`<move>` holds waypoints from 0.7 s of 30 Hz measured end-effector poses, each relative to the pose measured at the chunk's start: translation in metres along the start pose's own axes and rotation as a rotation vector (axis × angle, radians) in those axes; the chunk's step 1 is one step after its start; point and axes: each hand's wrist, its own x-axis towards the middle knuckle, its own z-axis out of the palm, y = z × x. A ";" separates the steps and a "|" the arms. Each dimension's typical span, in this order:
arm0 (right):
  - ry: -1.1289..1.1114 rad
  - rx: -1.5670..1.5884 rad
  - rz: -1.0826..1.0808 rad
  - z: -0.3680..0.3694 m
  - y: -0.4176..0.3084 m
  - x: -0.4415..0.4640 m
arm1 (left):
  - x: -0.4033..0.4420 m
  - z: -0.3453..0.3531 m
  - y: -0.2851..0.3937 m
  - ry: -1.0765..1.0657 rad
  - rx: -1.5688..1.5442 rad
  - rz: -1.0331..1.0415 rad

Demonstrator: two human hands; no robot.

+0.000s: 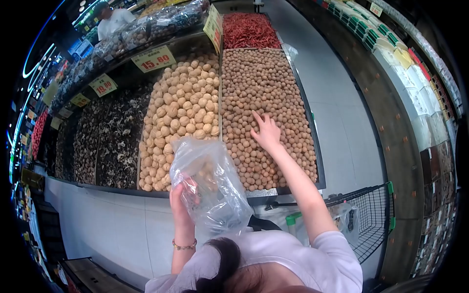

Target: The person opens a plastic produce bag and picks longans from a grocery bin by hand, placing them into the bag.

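Observation:
My left hand (181, 195) grips a clear plastic bag (217, 195), its fingers partly seen through the film. The bag hangs puffed out in front of the bins, and I make out nothing inside it. Over the bin of small round brown dried longans (259, 78), my right hand (267, 134) reaches down with fingers apart, its fingertips at the surface of the pile. Nothing shows between those fingers. Left of the longans lies a bin of larger, paler walnuts (183, 105), partly covered by the bag.
Dried red chillies (249, 30) fill the bin behind. Dark dried fungus (119, 136) lies farther left, under price signs (154, 59). A wire shopping cart (369, 219) stands at my right. Shelves (420, 112) line the right side. Another person (115, 20) is at the far left back.

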 end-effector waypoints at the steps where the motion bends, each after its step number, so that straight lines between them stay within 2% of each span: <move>1: 0.038 0.001 -0.022 0.006 0.002 0.000 | -0.001 0.000 0.001 -0.004 0.001 0.005; 8: -0.065 0.015 -0.002 0.013 0.006 0.012 | -0.002 -0.007 0.002 -0.024 -0.018 0.008; 12: -0.051 0.050 -0.031 0.014 0.008 0.015 | -0.004 -0.004 0.004 0.018 -0.086 0.010; 15: 0.000 0.061 -0.040 0.017 0.009 0.016 | 0.001 -0.005 0.007 -0.145 -0.110 0.055; 18: -0.008 0.090 -0.040 0.017 0.014 0.018 | 0.003 0.012 0.011 -0.081 -0.002 0.069; 19: -0.009 0.080 -0.049 0.014 0.013 0.019 | 0.009 0.007 0.007 -0.190 -0.077 0.057; 21: 0.014 0.126 -0.067 0.016 0.016 0.018 | 0.018 0.012 0.006 -0.217 0.023 0.072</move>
